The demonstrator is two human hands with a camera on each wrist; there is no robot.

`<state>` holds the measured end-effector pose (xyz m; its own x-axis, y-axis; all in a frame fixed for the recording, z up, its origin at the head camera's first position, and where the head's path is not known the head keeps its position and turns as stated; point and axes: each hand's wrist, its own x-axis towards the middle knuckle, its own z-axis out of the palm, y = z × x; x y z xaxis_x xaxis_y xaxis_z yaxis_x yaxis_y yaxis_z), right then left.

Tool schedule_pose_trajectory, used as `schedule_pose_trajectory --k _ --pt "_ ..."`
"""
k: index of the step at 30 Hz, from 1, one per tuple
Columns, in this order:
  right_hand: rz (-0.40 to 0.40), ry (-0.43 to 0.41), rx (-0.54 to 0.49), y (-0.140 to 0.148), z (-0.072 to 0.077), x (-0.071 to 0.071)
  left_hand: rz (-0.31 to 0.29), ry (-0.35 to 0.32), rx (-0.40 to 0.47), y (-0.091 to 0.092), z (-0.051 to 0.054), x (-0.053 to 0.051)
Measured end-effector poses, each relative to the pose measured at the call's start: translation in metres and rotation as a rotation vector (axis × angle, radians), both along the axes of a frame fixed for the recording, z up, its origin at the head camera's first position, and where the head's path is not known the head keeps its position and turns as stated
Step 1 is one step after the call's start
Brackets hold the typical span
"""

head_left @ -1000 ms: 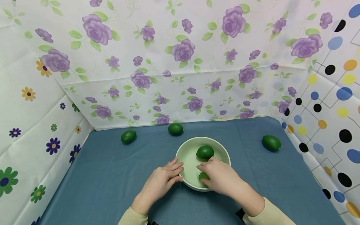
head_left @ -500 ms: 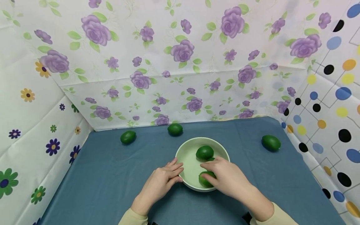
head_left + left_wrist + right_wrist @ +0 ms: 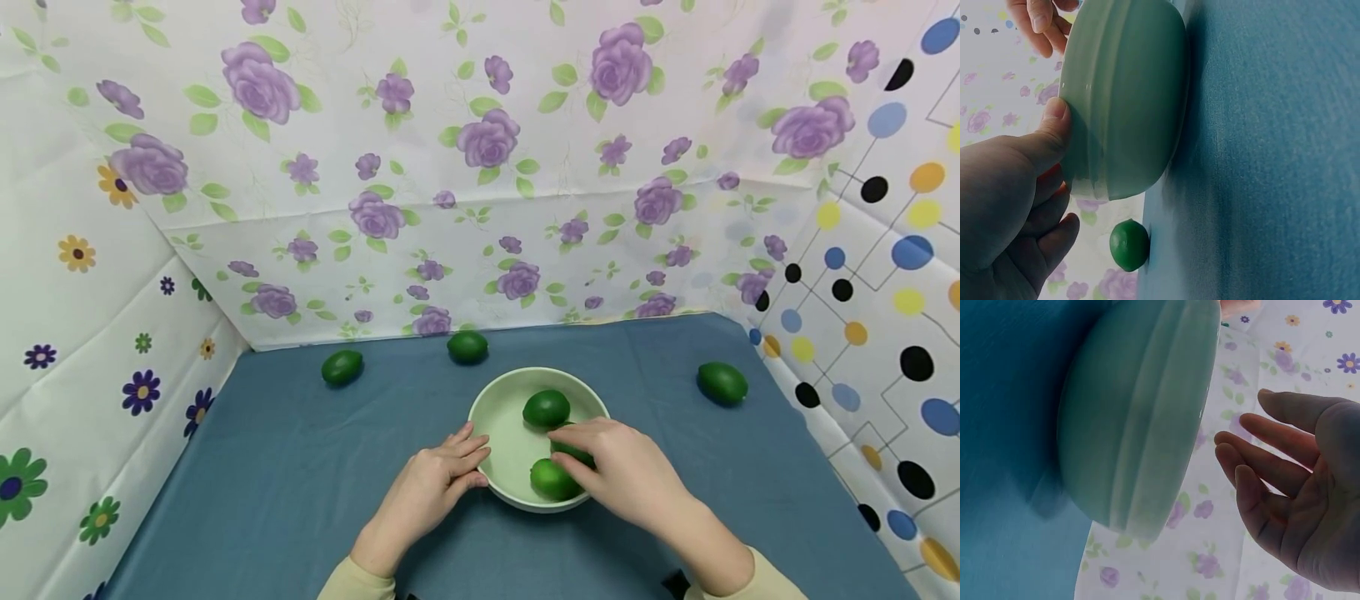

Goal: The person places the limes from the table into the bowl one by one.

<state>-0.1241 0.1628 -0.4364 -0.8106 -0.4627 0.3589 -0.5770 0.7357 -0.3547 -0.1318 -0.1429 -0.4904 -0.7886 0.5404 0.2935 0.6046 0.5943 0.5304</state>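
Note:
A pale green bowl (image 3: 502,417) stands on the blue cloth with three green limes in it: one at the back (image 3: 546,408), one at the front (image 3: 553,480), and one partly hidden lime (image 3: 572,446) under the right fingers. My left hand (image 3: 431,483) holds the bowl's left rim, fingertips over the edge and thumb against the outside, as the left wrist view also shows. Over the bowl's right side hovers my right hand (image 3: 626,467), its fingers loosely bent. In the right wrist view that hand (image 3: 1297,481) has nothing between thumb and fingers and stands apart from the bowl (image 3: 1135,419).
Three more limes lie on the cloth: at the back left (image 3: 342,367), behind the bowl (image 3: 468,347), and at the far right (image 3: 722,383). Flowered sheeting (image 3: 420,183) rises at the back and left, dotted sheeting (image 3: 885,317) at the right.
My right hand has let go of the front lime and drawn back to the right, uncovering it and part of the lime beside it. The left hand has stayed on the rim.

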Motion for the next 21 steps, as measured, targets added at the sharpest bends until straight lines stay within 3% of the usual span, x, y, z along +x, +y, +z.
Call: schedule_pose_trajectory --k 7,21 --pt "-0.018 -0.011 -0.021 0.007 0.003 0.001 0.000 -0.003 0.009 0.000 -0.002 -0.001" --pt "-0.096 -0.116 -0.124 0.035 0.002 0.001 0.009 -0.009 0.020 0.001 -0.001 0.000"
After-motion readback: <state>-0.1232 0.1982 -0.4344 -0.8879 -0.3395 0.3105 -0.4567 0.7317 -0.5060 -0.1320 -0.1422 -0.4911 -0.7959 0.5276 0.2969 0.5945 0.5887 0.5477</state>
